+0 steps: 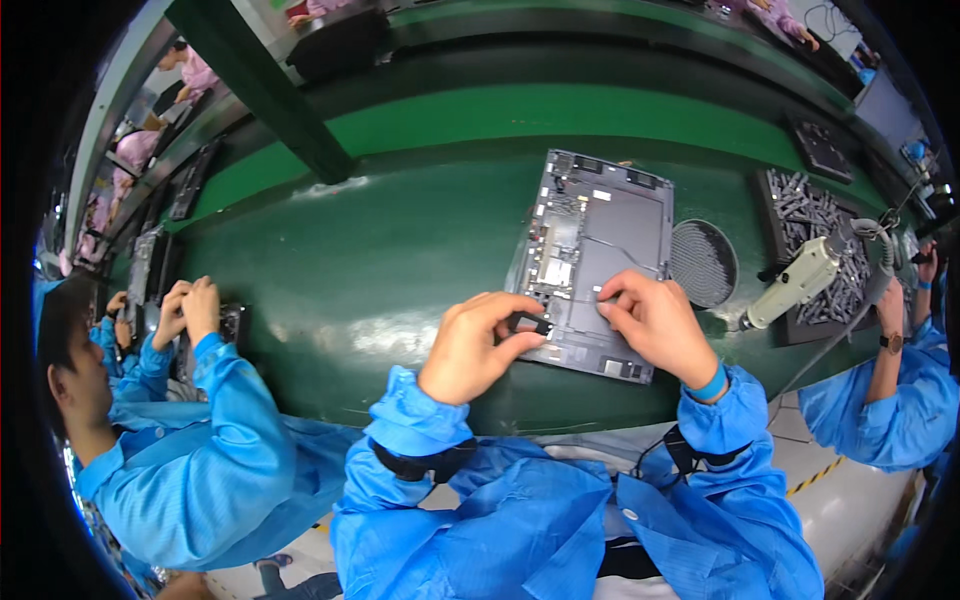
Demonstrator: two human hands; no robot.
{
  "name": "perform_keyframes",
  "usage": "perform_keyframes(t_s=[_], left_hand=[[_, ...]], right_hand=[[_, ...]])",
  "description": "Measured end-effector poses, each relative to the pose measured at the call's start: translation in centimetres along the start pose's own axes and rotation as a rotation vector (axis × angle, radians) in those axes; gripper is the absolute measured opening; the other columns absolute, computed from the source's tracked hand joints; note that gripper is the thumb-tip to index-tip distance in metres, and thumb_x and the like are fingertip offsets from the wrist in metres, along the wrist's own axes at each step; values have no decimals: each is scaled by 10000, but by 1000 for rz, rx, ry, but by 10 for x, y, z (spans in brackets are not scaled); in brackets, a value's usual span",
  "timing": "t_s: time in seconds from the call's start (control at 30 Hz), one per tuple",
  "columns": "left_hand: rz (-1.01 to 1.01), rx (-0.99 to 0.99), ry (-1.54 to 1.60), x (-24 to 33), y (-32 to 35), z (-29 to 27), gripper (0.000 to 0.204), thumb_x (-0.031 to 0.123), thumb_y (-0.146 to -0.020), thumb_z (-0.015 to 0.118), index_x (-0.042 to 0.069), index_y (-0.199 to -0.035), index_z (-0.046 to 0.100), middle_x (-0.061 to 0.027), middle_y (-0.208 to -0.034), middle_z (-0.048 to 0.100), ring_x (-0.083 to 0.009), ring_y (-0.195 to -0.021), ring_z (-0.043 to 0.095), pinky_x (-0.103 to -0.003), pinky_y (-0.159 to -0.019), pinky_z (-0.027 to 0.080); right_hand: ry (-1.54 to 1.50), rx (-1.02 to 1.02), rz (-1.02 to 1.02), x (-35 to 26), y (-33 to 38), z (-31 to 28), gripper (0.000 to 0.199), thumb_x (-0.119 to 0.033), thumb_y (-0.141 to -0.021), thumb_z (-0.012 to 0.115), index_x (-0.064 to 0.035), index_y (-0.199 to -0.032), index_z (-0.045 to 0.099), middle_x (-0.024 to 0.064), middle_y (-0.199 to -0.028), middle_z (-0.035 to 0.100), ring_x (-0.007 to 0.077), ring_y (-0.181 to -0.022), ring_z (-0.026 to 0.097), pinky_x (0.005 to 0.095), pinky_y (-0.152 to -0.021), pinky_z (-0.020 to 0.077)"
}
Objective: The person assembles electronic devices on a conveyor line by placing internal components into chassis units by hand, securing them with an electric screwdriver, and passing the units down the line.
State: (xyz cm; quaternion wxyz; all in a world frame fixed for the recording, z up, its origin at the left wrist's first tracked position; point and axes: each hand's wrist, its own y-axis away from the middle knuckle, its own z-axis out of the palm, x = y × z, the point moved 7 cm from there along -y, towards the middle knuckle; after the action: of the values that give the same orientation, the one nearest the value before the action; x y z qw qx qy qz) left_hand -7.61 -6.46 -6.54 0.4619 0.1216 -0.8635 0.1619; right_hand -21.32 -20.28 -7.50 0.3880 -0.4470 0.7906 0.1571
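An opened grey tablet chassis [610, 225] lies on the green conveyor belt [400, 240], its inner boards and black panels showing. My left hand [472, 345] pinches a small black part [527, 323] at the chassis's near left edge. My right hand [655, 322] rests on the chassis's near half, thumb and forefinger pressed together on its surface near a thin cable. Both forearms wear blue sleeves with black wrist straps.
A round black mesh dish [703, 262] sits right of the chassis. A pale electric screwdriver [800, 280] hangs over a black tray of screws [815, 240]. Blue-coated co-workers sit at my left [190, 420] and right [890, 390]. Another black tray [818, 148] lies farther back.
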Motion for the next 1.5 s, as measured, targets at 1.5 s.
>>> perform_keyframes(t_s=[1.5], left_hand=[[581, -42, -574, 33, 10, 42, 343, 223, -575, 794, 87, -871, 686, -1, -766, 546, -174, -624, 511, -323, -593, 346]], right_hand=[[-746, 645, 120, 99, 62, -142, 434, -304, -881, 596, 32, -1140, 505, 110, -799, 623, 116, -576, 571, 248, -570, 500]])
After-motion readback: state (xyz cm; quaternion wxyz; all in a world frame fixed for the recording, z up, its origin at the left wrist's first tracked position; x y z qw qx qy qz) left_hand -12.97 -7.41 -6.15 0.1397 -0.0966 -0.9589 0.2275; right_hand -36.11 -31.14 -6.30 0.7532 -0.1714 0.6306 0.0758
